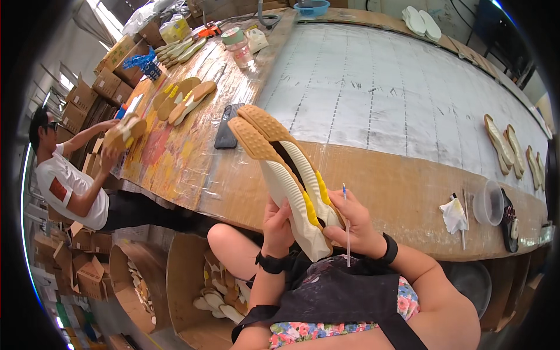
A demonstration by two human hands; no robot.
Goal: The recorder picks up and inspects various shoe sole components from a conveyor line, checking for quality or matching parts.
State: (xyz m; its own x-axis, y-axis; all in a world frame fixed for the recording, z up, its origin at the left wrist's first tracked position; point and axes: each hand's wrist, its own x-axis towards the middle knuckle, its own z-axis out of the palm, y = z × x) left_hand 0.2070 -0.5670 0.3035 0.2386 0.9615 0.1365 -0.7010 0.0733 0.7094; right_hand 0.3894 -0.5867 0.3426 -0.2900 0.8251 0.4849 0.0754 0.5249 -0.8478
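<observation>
Head cam: person is holding 2 soles [290, 189] above lap, just off the table [402, 186] edge, upper parts overlapping the tabletop in view. Long axis is running upper L to lower R: knobbly tan ends are pointing up-L, away from body; white ends are pointing down-R, twd the apron [350, 294]. Soles are lying side by side, dark gap showing btwn, yellow patches facing up.

L hand [277, 226] is gripping the L sole's outer side, thumb pressing on it, fingers partly hidden. R hand [356, 220] is pinching the R sole nr its lower end, also carrying a thin pen [348, 236], abt upright.

Phone [226, 133] is lying just L of the tan ends; bottle [239, 52] is standing farther back. Tissue [453, 216] is lying R of R hand, w/ clear cup [489, 203] nr it. Co-worker [76, 181] is handling another sole [121, 135] at L. Held soles are blocking part of the tabletop; pen is crossing in front of R hand.
</observation>
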